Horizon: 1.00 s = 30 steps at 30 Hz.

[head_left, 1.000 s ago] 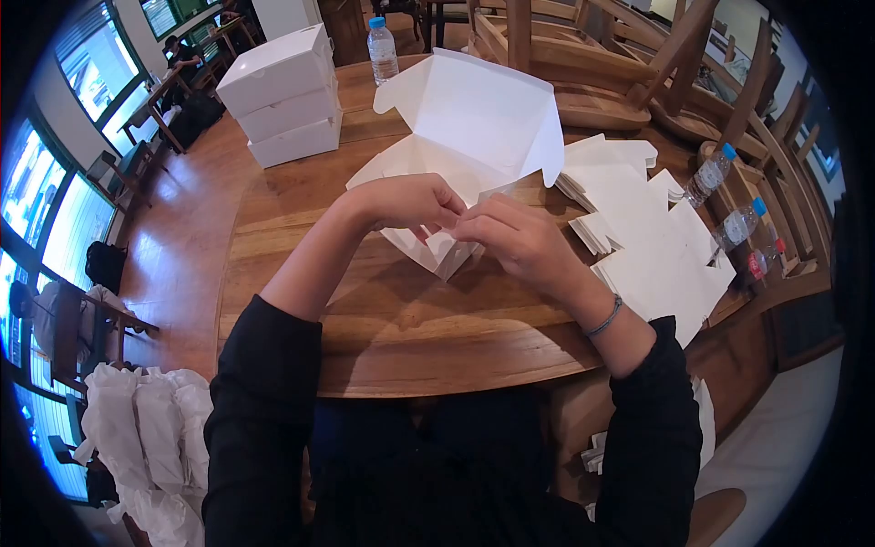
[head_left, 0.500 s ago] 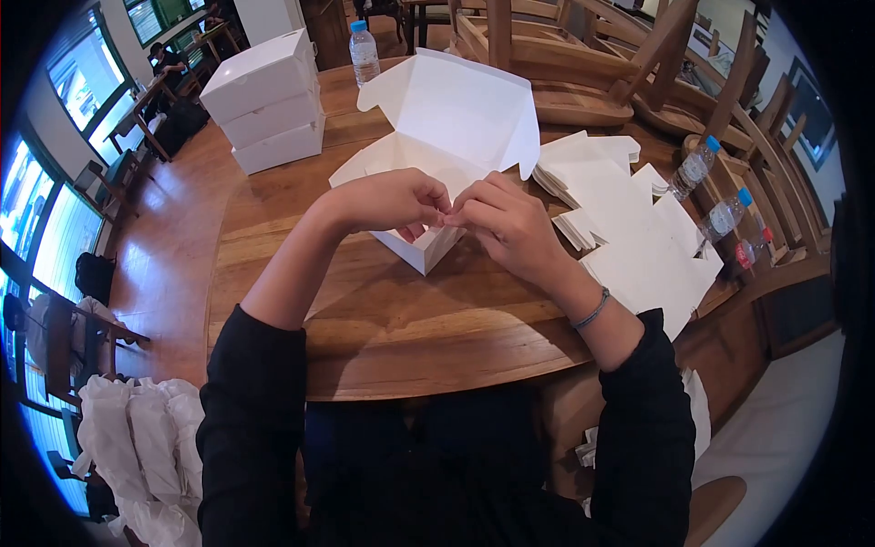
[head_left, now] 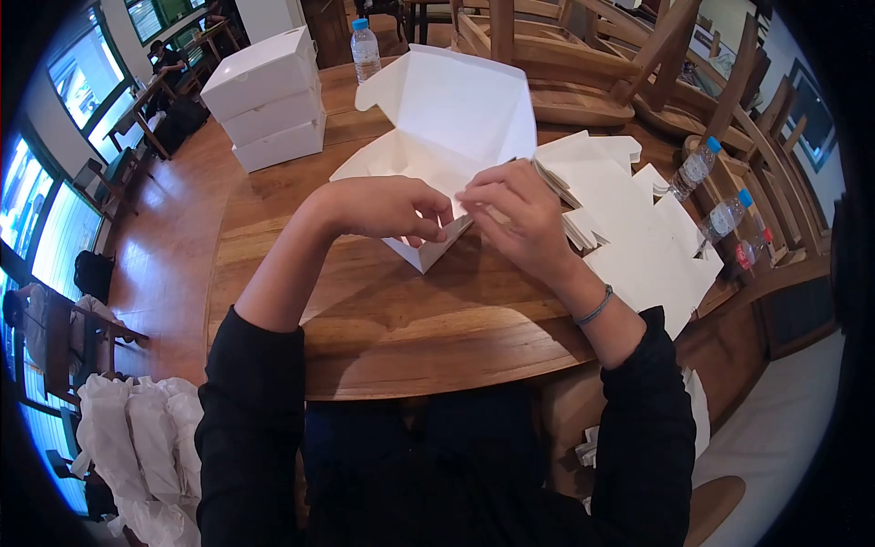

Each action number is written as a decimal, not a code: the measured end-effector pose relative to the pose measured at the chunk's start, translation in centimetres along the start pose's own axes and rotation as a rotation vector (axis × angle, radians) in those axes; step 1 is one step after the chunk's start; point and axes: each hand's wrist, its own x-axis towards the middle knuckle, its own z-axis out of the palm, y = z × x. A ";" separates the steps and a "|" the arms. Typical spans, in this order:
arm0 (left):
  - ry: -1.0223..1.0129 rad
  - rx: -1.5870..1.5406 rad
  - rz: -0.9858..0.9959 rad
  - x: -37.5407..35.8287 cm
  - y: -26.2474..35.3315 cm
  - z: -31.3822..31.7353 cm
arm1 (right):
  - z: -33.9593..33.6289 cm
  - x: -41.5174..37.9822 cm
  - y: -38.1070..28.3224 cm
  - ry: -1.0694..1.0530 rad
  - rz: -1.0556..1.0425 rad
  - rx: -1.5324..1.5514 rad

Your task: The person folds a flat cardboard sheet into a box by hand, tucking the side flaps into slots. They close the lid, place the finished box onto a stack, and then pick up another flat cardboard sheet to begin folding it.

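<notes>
A white cardboard box (head_left: 426, 258) stands on the wooden table with one corner towards me and its lid (head_left: 469, 105) raised at the back. My left hand (head_left: 394, 206) hangs over the near side of the box, its bent fingers apart and reaching down inside the wall. Whether those fingertips touch the cardboard is hard to see. My right hand (head_left: 524, 214) is at the box's right wall, fingers slightly spread and bent, with nothing visible in them. A small gap separates the two hands.
Several flat white box blanks (head_left: 638, 228) lie to the right. Closed white boxes (head_left: 269, 100) are stacked at the back left, beside a water bottle (head_left: 365, 53). More bottles (head_left: 693, 170) line the right edge. Wooden chairs (head_left: 565, 73) rest upturned at the back.
The fingertips of both hands, pressed together over the box's wall before, have come apart. My right hand has shifted slightly right, and its fingers have loosened.
</notes>
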 end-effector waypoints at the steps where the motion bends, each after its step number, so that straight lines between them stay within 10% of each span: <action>1: -0.032 0.007 -0.001 -0.2 0.0 -0.2 | 0.0 0.1 0.0 0.054 -0.005 -0.022; 30: 0.181 0.354 -0.070 -0.5 -0.7 -0.5 | -0.2 -0.6 1.0 -0.215 0.208 -0.438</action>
